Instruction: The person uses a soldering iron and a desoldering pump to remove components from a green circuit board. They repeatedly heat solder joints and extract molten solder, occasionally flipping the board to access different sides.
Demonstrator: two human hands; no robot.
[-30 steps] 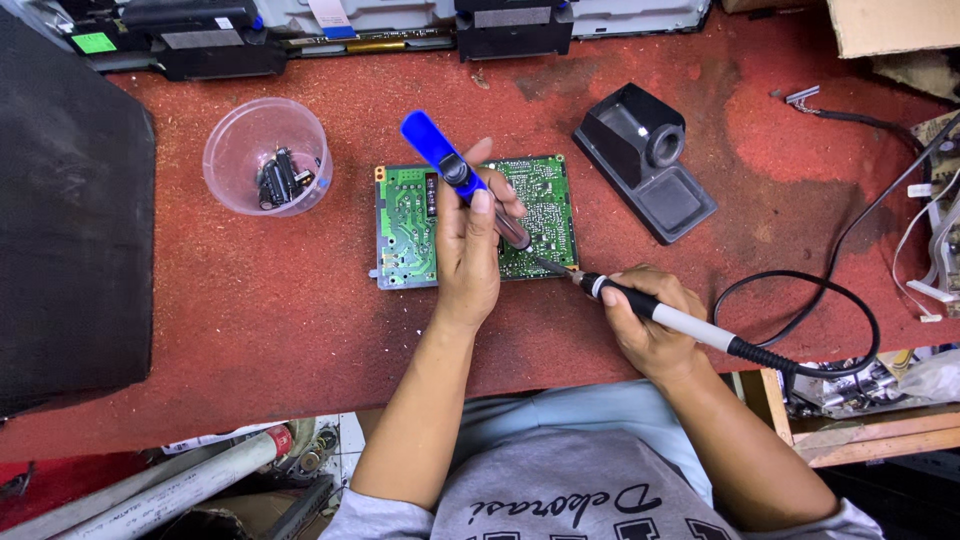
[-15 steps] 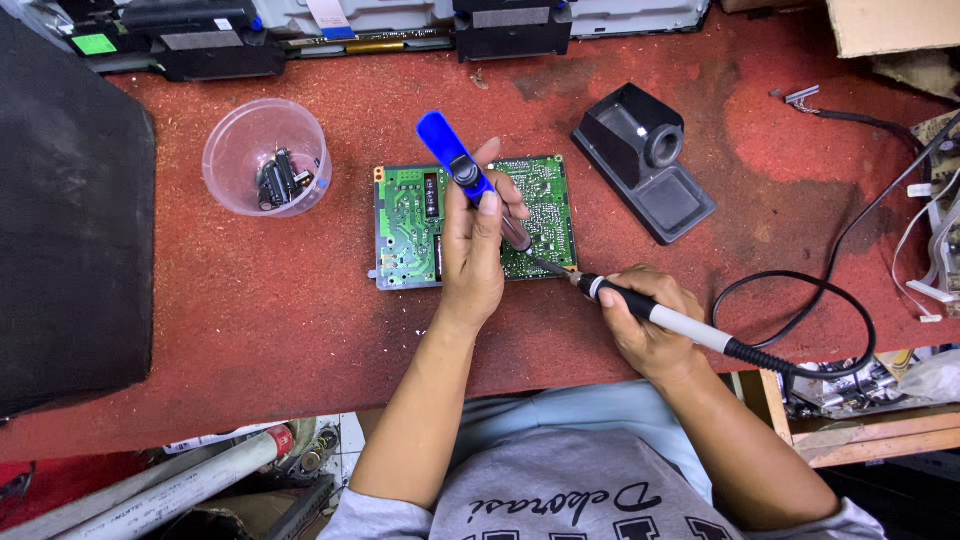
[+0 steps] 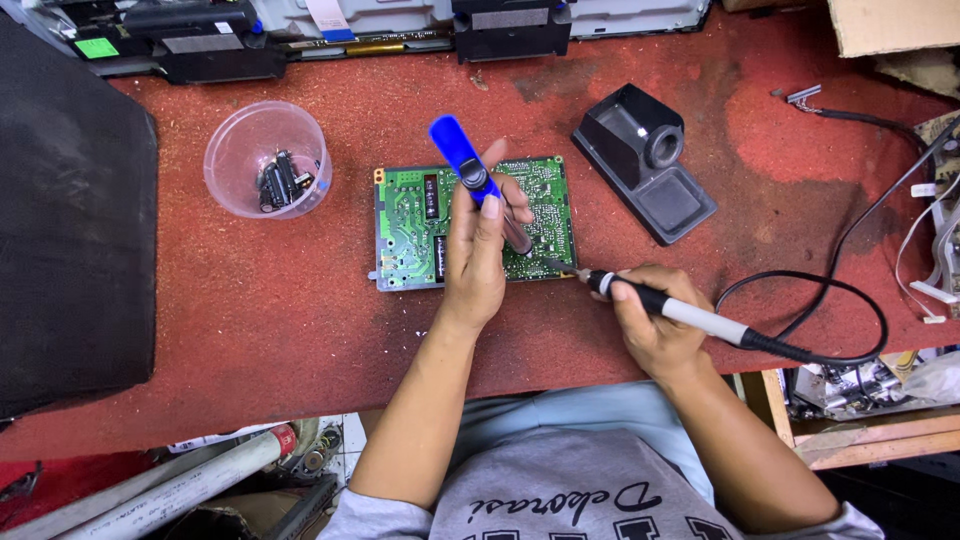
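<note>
Nearest the person, the right hand [image 3: 655, 325] gripped a soldering iron [image 3: 680, 312], its tip touching the near right edge of the green circuit board [image 3: 410, 230]. Over the board, the left hand [image 3: 478, 250] clasped a blue desoldering pump [image 3: 470, 170]. Beyond the board's right stood a black iron stand [image 3: 645, 160]; to its left, a clear cup [image 3: 265, 160].

I see a small bright green label [image 3: 96, 47] on dark equipment at the table's far left, a tan cardboard box [image 3: 895, 25] at the far right corner, and no screens.
</note>
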